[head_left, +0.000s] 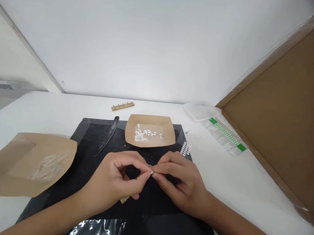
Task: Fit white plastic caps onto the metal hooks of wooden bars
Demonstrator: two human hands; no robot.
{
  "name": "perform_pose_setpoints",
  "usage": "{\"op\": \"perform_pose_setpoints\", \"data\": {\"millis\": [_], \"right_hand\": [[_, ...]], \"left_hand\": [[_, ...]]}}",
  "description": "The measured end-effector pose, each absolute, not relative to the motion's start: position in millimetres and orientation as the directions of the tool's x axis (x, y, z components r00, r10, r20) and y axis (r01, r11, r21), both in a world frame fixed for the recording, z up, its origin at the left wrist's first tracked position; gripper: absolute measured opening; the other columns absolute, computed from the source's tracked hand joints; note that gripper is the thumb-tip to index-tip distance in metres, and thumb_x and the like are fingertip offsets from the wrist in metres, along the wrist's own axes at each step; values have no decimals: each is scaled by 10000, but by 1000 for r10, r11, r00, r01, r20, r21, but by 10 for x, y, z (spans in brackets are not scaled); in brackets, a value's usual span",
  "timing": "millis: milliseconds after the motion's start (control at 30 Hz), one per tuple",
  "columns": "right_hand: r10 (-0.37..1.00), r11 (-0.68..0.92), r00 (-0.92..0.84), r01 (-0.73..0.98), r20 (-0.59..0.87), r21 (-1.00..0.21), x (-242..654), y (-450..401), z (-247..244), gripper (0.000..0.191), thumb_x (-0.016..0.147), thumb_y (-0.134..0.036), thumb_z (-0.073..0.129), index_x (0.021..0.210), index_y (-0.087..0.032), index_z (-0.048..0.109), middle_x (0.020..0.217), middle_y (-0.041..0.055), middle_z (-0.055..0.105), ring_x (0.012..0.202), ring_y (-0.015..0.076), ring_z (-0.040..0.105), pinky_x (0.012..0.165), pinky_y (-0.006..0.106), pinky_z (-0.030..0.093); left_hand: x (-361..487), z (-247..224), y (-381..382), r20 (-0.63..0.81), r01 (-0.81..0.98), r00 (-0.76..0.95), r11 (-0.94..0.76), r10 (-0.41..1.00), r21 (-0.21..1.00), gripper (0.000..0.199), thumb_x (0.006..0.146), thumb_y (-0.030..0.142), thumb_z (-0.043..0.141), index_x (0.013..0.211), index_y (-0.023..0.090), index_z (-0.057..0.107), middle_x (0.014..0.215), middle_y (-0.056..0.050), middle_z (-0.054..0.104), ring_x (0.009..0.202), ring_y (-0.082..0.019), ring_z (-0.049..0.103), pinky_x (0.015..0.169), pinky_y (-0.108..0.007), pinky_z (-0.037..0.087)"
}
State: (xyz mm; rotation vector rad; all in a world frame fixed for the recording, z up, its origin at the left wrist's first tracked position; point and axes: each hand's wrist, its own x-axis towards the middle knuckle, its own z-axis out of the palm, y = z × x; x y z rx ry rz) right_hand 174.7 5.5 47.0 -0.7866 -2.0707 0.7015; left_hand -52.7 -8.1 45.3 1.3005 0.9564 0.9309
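My left hand [119, 175] and my right hand [181, 182] meet above the black mat [164, 216], both closed with thumb and fingers pinched. Between their fingertips is a small silvery-white piece [152, 172], mostly covered, so its kind does not show. Below my left hand pokes out the end of a light wooden strip [124, 200]; the fingers hide the rest. Just beyond the hands stands a brown paper tray [151, 120] with small white oval pieces [145, 132] scattered in it. A dark curved nail file [109, 136] lies to the left of that tray.
At left, another paper tray [7, 169] holds clear nail tips [49, 166]. Behind the mat lies a wooden strip with metal posts [123, 106]. At right are white oval stickers [185, 148], a clear compartment box with a green label [226, 135], a clear lid [198, 111] and a cardboard panel [280, 113].
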Motion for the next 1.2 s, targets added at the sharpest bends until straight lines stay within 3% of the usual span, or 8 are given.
{"op": "perform_pose_setpoints", "data": {"millis": [133,267,433,600,733,900,1067,1200], "right_hand": [[685,713,-508,325,522,-621,1754,92,462,136,1013,-145,699,1071,-227,789,891,3,711,790,140,668,745,319,435],[641,758,-538,337,547,-558,1759,106,439,164,1007,-125,697,1109,-222,781,898,-1,713,802,140,682,765,341,411],[607,789,-567,343,557,-511,1796,127,443,155,1033,-140,675,1120,-219,774,901,0,702,779,135,655,757,339,405],[573,812,-619,341,538,-473,1839,128,460,127,1047,-178,674,1125,-219,765,939,17,718,789,146,642,761,339,414],[593,782,-620,291,514,-552,1829,115,461,101,1058,-221,687,1124,-235,762,967,17,746,822,150,675,787,340,434],[625,736,-601,242,498,-632,1781,111,441,41,1044,-207,709,1048,-217,749,945,17,770,842,153,705,798,331,461],[704,623,-554,184,444,-760,1771,108,441,38,1001,-188,763,1009,-224,767,916,7,771,846,150,711,809,308,516],[765,484,-525,86,373,-871,1754,87,429,33,976,-196,792,965,-224,781,875,8,764,811,148,705,757,281,549]], "left_hand": [[-513,474,-58,10,50,316,-27,949,998,61,876,189,792,863,175,850,915,-66,767,549,-125,720,425,-186,620],[-520,470,-49,90,140,300,-137,950,981,77,833,139,815,850,205,854,894,-57,770,664,-133,745,415,-94,515],[-553,453,-32,120,119,350,-171,929,978,77,861,157,809,890,204,862,935,-73,769,693,-140,751,443,-111,538],[-556,405,-1,353,125,391,-429,850,894,184,809,37,771,899,191,815,913,-93,758,895,-211,756,418,-93,478],[-533,414,26,533,138,462,-650,709,747,192,822,-1,728,876,183,725,784,-50,712,901,-213,713,633,-239,610],[-557,401,39,621,197,506,-782,598,592,233,839,-35,691,891,188,642,808,-22,677,835,-181,663,816,-355,624],[-609,339,23,659,320,562,-866,500,384,245,878,5,736,1032,192,700,842,-18,692,882,-192,683,790,-320,650],[-611,321,-11,688,336,521,-863,505,378,214,913,43,743,1048,207,719,837,-14,688,802,-168,681,734,-288,643]]}}
